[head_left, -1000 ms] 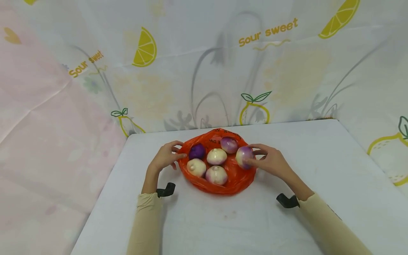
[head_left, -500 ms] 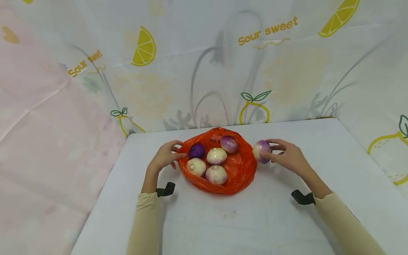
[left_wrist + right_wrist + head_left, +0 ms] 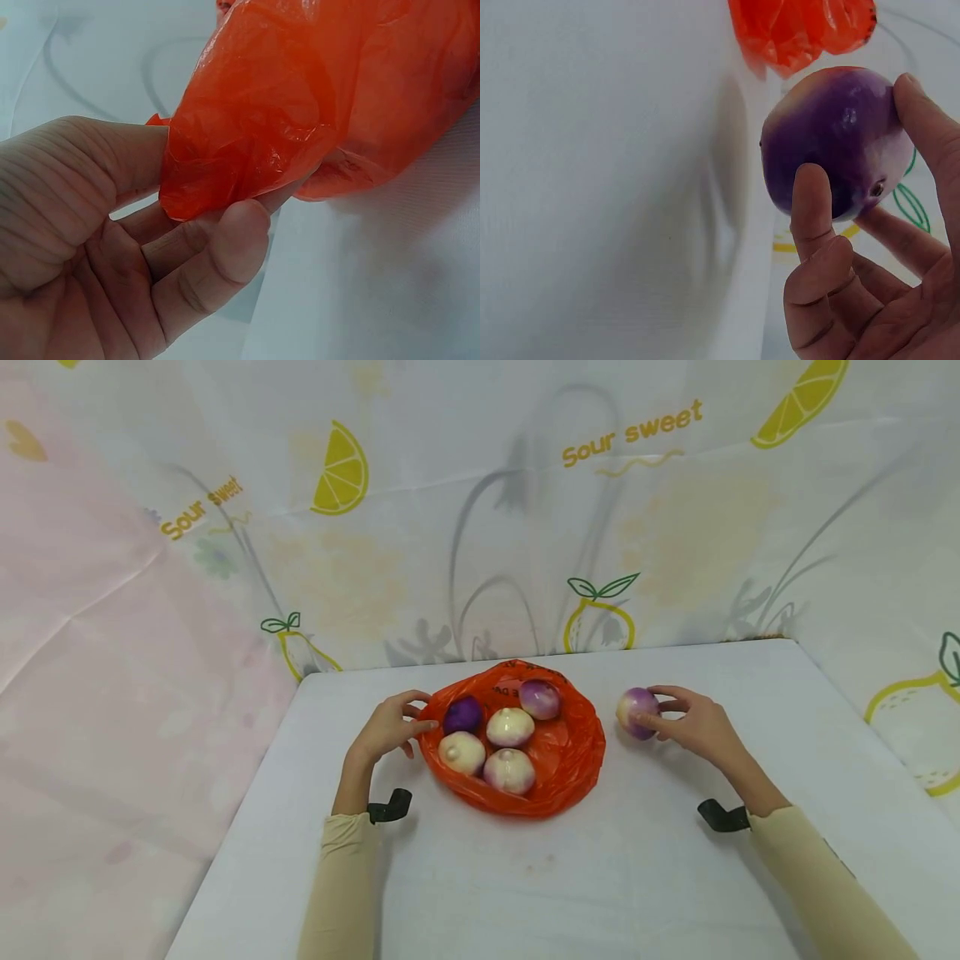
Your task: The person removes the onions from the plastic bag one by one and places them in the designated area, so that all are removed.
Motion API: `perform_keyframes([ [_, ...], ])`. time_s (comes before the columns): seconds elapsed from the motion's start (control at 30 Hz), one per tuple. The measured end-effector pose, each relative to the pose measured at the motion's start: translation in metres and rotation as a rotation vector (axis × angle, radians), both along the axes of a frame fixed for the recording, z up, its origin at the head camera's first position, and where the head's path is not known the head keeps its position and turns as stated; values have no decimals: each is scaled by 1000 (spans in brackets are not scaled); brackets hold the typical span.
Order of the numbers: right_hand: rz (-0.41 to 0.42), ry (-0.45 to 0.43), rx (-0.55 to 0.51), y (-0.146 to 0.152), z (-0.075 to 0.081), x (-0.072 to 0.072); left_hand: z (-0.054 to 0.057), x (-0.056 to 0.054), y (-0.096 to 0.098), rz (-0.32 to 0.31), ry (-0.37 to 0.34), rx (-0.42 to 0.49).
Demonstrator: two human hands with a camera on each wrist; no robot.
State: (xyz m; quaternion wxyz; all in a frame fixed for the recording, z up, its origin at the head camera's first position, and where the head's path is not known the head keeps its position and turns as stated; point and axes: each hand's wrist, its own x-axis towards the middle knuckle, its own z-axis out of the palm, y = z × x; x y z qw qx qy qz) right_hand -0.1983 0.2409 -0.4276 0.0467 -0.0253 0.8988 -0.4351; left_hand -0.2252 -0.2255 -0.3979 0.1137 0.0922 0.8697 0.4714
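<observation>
In the head view, my right hand [image 3: 693,727] holds a glossy purple-and-white onion [image 3: 637,713] to the right of the bag. The right wrist view shows this onion [image 3: 840,142] between thumb and fingers, with a small dark spot near its end. An orange-red plastic bag [image 3: 558,785] lies spread open on the table. Its left rim is pinched by my left hand [image 3: 390,727]; close up in the left wrist view, the thin bag [image 3: 255,112] sits between thumb and fingers. Several onions rest inside, pale ones [image 3: 510,728], a purple-topped one [image 3: 540,699] and a dark purple round one [image 3: 463,716].
The white table [image 3: 525,885] reaches back to a hanging cloth [image 3: 450,527] printed with lemons and lettering. A black wrist mount sits under each wrist, on the left [image 3: 392,807] and on the right [image 3: 723,816].
My right hand has lifted the onion out over the bag's right rim and carried it rightward, apart from the bag. The left hand has stayed at the left rim.
</observation>
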Motion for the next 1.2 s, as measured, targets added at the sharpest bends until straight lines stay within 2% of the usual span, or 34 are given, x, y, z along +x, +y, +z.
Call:
perform_keyframes([
  [0.03,-4,-1,6,1,-1,-1,4,2,2,-1,-1,-7],
  [0.17,-21,-3,38,3,-4,-4,5,2,3,-1,-11,-25],
  [0.2,-24,-6,41,3,-5,-4,4,2,2,-1,-9,-22],
  [0.27,-29,-9,46,3,-6,-5,-5,-3,-2,3,-6,-15],
  [0.3,-31,-10,42,3,-7,-5,-6,-3,-3,5,-3,-9],
  [0.6,-32,11,9,4,-5,-5,-5,-2,-3,8,2,-7],
  [1.03,-32,-31,62,1,-5,-3,-5,-3,-3,12,-2,-15],
  [1.2,-28,-5,76,2,-7,-3,-7,-4,-4,13,0,-17],
])
